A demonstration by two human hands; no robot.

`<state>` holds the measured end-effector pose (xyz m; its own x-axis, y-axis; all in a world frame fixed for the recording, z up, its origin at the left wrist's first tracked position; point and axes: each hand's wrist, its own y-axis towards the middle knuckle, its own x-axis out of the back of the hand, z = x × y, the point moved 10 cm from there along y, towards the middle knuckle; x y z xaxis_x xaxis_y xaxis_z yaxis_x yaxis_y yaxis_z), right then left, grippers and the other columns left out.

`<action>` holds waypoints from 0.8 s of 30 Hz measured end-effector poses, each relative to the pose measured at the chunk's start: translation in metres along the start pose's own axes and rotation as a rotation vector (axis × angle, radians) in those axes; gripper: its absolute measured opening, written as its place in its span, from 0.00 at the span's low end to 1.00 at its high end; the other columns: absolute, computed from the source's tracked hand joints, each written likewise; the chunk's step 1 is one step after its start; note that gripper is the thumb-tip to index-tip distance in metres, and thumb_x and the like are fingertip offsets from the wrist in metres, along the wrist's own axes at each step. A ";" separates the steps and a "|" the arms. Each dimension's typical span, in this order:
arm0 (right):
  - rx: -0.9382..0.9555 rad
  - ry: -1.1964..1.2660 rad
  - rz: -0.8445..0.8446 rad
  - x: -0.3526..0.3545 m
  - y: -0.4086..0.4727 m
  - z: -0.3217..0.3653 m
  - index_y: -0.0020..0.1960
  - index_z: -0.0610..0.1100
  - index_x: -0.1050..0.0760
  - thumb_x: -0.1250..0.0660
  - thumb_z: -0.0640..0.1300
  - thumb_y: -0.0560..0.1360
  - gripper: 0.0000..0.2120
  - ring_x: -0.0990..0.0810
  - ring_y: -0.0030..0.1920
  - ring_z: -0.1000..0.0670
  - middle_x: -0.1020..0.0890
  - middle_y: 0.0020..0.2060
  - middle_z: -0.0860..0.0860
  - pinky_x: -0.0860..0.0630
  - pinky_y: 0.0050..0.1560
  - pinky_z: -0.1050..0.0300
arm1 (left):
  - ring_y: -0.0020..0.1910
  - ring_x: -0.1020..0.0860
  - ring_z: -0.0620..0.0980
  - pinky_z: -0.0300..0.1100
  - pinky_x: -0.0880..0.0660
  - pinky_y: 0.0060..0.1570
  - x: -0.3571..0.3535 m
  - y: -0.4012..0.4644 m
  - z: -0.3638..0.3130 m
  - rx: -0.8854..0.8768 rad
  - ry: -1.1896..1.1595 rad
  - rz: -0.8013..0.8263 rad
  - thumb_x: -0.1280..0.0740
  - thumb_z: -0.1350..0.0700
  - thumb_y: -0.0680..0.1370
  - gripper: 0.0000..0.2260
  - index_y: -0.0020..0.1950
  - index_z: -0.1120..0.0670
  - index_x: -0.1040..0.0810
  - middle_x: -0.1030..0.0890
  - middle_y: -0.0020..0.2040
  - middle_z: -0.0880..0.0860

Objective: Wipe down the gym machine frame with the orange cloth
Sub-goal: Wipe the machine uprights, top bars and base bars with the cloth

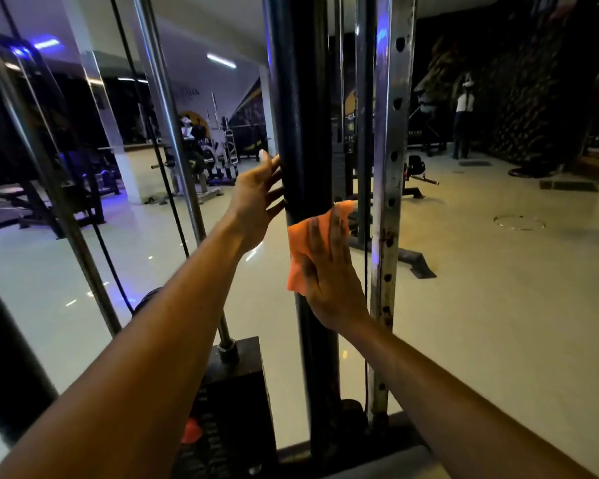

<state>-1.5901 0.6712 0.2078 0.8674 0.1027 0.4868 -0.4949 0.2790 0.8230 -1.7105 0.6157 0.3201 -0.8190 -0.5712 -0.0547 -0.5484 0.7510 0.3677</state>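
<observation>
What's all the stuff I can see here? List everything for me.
black post: one, black, centre, upright
orange cloth: one, orange, pressed flat on the black post
holed rail: one, silver, rust-spotted, right of the post
shiny rods: several, chrome, left of the post
weight stack: one, black, bottom centre
floor: pale, glossy
benches: several, dark, far left background
left hand: fingers straight, touching the post
right hand: flat, pressing the cloth
</observation>
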 end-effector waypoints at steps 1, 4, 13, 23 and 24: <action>0.007 0.007 0.008 0.000 0.000 -0.001 0.87 0.56 0.67 0.44 0.63 0.87 0.41 0.61 0.88 0.38 0.69 0.86 0.49 0.21 0.67 0.26 | 0.73 0.23 0.53 0.57 0.29 0.77 0.003 -0.004 0.004 -0.001 -0.005 -0.004 0.49 0.39 0.89 0.25 0.77 0.48 0.23 0.20 0.74 0.49; 0.011 0.034 -0.033 0.024 0.034 0.006 0.85 0.61 0.70 0.50 0.69 0.85 0.39 0.60 0.87 0.39 0.71 0.86 0.52 0.22 0.66 0.29 | 0.76 0.25 0.53 0.59 0.33 0.79 0.005 -0.014 0.019 0.037 -0.024 0.035 0.52 0.36 0.88 0.28 0.79 0.47 0.26 0.22 0.76 0.48; 0.037 -0.010 -0.051 0.044 0.058 0.017 0.89 0.51 0.60 0.48 0.62 0.88 0.36 0.52 0.87 0.37 0.67 0.87 0.50 0.19 0.63 0.31 | 0.77 0.27 0.56 0.63 0.37 0.80 0.006 -0.019 0.021 0.113 -0.083 0.040 0.53 0.33 0.87 0.31 0.80 0.46 0.26 0.23 0.77 0.49; 0.008 0.040 -0.085 0.056 0.093 0.013 0.88 0.55 0.63 0.47 0.57 0.90 0.34 0.49 0.87 0.39 0.68 0.86 0.55 0.17 0.61 0.31 | 0.80 0.30 0.54 0.60 0.35 0.80 -0.001 -0.030 0.016 0.079 -0.020 0.040 0.52 0.34 0.87 0.29 0.83 0.45 0.30 0.28 0.81 0.48; 0.018 0.014 -0.104 0.062 0.103 0.017 0.89 0.55 0.62 0.47 0.57 0.90 0.34 0.48 0.87 0.38 0.67 0.87 0.55 0.18 0.62 0.30 | 0.80 0.30 0.54 0.60 0.35 0.80 -0.002 -0.031 0.016 0.077 -0.007 0.040 0.52 0.34 0.87 0.29 0.83 0.45 0.32 0.29 0.82 0.47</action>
<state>-1.5884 0.6902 0.3276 0.9146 0.0873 0.3948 -0.4031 0.2713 0.8740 -1.6951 0.5988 0.2942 -0.8416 -0.5381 -0.0476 -0.5262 0.7966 0.2976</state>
